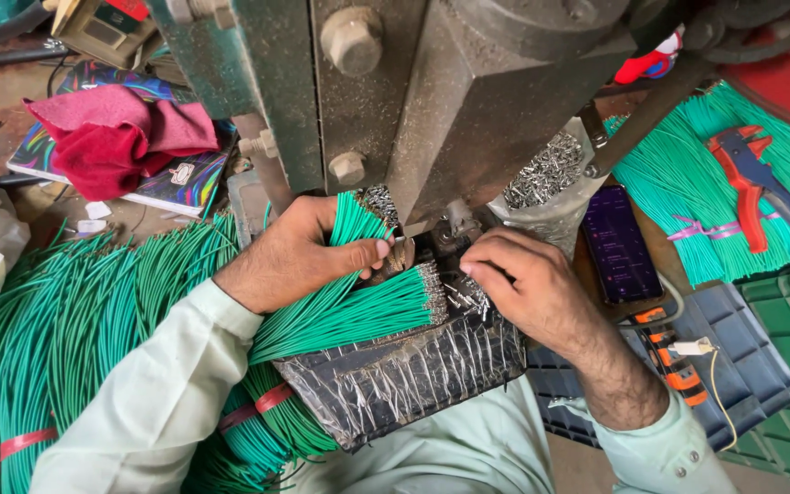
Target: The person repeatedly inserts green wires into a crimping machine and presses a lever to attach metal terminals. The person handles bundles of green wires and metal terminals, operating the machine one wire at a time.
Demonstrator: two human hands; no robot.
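L hand [299,261] grip clenched round bundle of green wires [358,306] under press machine [468,101]. R hand [528,288] pinches at metal terminals [464,295]; held item too small to tell.

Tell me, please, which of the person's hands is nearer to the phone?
Right. The right hand works at the press just left of the phone; the left hand, gripping green wires, is farther off across the press.

Even, soft daylight, sharp focus at centre, slight wide-angle stretch at edges, mild glare on foil [413,370].
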